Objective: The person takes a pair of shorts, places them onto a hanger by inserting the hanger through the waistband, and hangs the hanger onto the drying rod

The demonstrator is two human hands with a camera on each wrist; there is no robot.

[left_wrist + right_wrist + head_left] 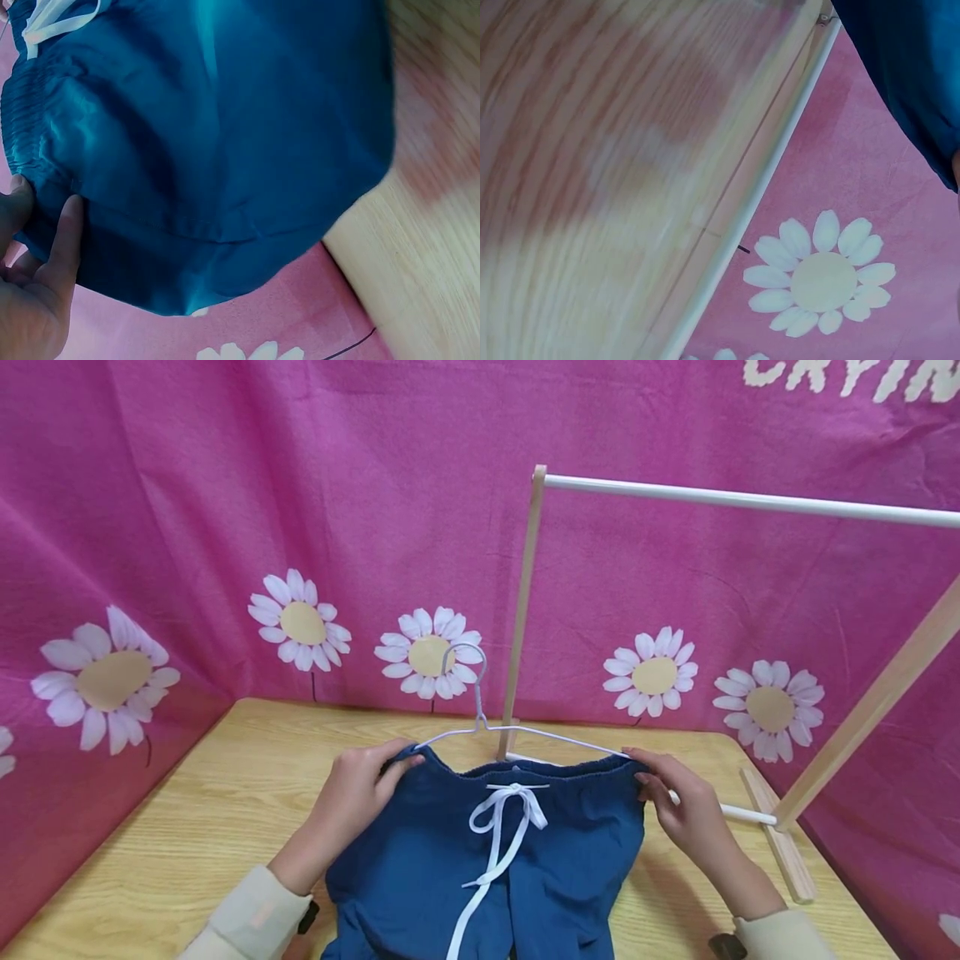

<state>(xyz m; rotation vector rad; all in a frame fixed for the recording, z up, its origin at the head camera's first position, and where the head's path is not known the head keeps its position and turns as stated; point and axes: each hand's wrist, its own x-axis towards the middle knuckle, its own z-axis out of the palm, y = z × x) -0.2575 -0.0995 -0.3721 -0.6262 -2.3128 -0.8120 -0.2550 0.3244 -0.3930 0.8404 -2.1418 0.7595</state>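
Dark blue pants (427, 860) with an elastic waistband and a white drawstring (517, 852) tied in a bow hang waist-up between the hands. The legs' lower ends are cut off in the head view. A thin pale wire hanger (480, 702) stands at the waist opening, hook upward, its two ends reaching the waistband's corners. My left hand (360, 793) pinches the left corner of the waistband. At the right corner, my right hand (684, 810) grips waistband and hanger end. The left wrist view shows thumb and fingers on the fabric; in the right wrist view the hand is almost wholly out of frame.
Behind and to the right stands a wooden rack with a white top bar (735, 502) and a lower white bar. It rests on a wood-grain table (225, 810). A pink cloth (420, 527) with printed daisies surrounds the table.
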